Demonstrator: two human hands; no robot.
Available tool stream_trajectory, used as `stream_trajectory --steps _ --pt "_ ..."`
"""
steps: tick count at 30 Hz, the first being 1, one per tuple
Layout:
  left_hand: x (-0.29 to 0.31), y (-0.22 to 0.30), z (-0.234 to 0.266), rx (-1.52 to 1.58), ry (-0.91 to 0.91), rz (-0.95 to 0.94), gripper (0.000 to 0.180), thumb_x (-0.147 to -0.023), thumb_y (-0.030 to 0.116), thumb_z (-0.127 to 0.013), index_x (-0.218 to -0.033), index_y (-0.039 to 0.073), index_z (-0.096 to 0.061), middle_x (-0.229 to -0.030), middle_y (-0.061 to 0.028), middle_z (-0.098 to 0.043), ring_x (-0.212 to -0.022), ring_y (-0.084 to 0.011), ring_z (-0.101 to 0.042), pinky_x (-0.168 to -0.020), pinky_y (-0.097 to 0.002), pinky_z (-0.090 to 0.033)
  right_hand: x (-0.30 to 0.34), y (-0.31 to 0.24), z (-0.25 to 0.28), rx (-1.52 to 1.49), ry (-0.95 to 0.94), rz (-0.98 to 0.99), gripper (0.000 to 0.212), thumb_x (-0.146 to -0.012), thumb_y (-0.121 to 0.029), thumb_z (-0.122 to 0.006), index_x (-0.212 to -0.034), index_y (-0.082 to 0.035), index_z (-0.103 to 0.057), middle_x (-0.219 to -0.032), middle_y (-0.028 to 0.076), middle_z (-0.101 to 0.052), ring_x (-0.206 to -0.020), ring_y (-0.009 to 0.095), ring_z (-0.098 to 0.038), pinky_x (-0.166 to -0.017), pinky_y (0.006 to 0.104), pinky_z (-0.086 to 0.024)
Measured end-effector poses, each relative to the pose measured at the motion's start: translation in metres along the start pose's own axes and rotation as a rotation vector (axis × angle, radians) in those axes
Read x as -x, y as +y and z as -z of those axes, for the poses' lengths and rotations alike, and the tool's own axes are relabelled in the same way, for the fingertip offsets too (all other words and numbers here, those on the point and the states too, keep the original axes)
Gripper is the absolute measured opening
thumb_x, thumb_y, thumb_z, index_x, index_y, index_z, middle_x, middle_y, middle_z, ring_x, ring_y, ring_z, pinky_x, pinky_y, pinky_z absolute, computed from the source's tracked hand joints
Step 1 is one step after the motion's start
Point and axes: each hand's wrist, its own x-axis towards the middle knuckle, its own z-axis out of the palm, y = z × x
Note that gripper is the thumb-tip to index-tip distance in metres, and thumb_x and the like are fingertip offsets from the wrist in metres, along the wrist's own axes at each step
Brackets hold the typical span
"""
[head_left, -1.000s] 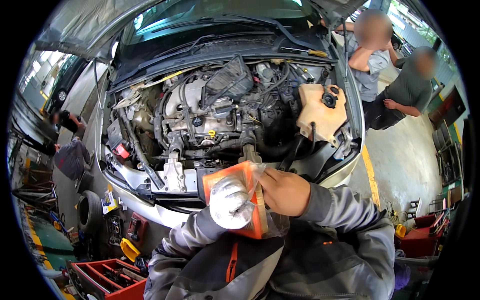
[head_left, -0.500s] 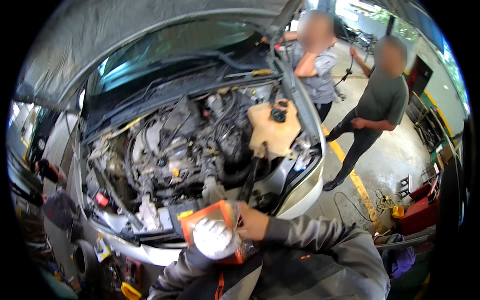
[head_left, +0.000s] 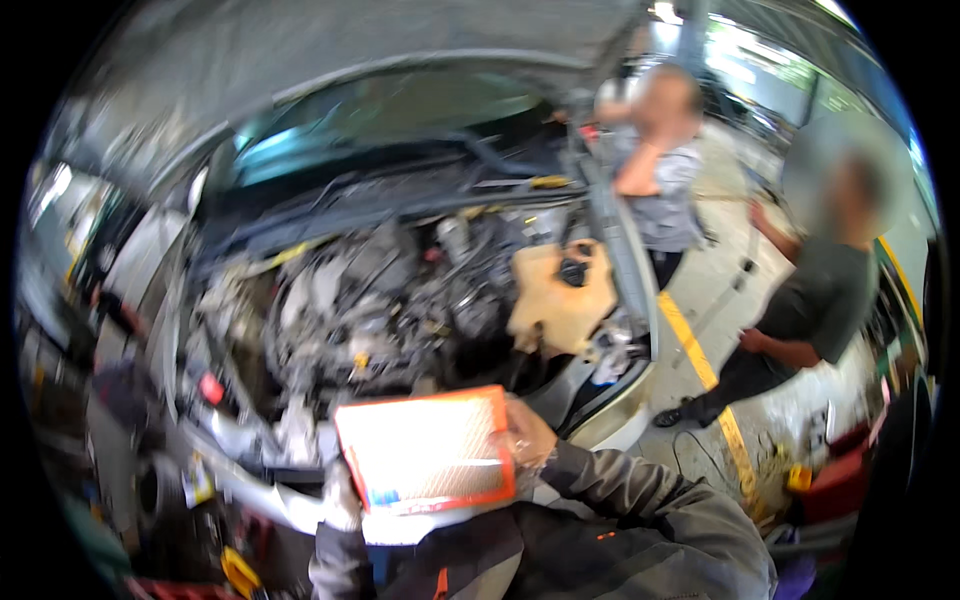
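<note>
A rectangular engine air filter [head_left: 425,450], with white pleats and an orange rim, is held out in front of me over the car's front edge. My left hand [head_left: 342,497], in a whitish glove, grips its left side. At the opposite edge my right hand [head_left: 530,432] is closed on the filter, with crinkled clear plastic showing by the fingers. Beyond it lies the engine [head_left: 365,300], blurred by motion. A yellowish coolant tank [head_left: 562,295] with a black cap sits to the right in the engine bay.
The raised bonnet [head_left: 330,45] hangs over the bay. A screwdriver with a yellow handle [head_left: 550,182] rests below the windscreen. Two people stand right of the car, one in a grey shirt [head_left: 655,210], one in a dark green shirt [head_left: 840,290]. A tyre [head_left: 160,490] is at lower left.
The filter has turned so its pleated face shows broadly. My left hand has moved from in front of it to its left edge. The view has shifted, and the person in dark green appears farther right.
</note>
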Motion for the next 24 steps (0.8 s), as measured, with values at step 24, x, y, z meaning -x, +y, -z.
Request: stream_trajectory --steps 24 --pt "0.009 -0.076 0.254 0.359 -0.211 0.119 0.039 -0.103 0.037 -0.052 -0.085 0.003 -0.06 -0.071 -0.0042 -0.06 -0.062 -0.0144 -0.059 -0.06 -0.0283 -0.049 -0.015 0.044 -0.249 -0.367 0.174 -0.321 0.053 -0.092 -0.008 -0.06 -0.142 0.0 -0.044 -0.136 0.012 -0.057 -0.124 0.027 -0.055 -0.106 0.042 -0.043"
